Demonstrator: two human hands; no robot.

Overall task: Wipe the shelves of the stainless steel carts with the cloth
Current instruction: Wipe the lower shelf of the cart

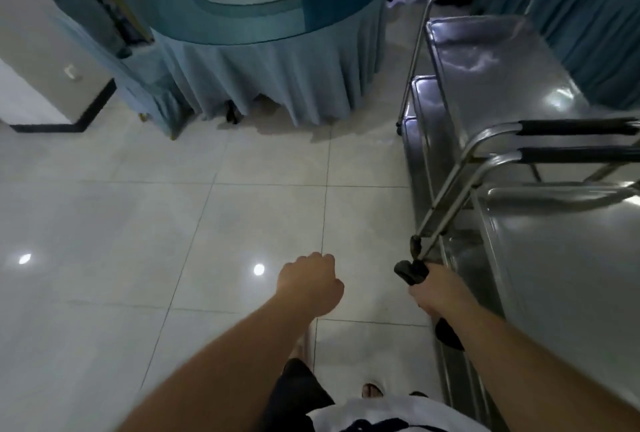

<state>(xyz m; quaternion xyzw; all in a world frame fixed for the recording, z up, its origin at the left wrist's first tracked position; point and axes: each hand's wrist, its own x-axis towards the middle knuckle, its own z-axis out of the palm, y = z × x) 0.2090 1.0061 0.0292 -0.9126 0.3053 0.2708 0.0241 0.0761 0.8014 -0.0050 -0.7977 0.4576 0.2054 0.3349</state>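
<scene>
Beside the near stainless steel cart [568, 258], cut off at right, the right hand [438, 293] grasps its black handle [412, 272], the left hand [310, 284] clenched empty.

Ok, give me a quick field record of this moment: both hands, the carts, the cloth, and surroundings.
left hand: fingers curled, holds nothing, over the tiled floor
right hand: grips the black handle of the near cart
far cart: beyond the near one, top shelf bare
cloth: not visible
surroundings: round table with blue skirt, ahead
</scene>
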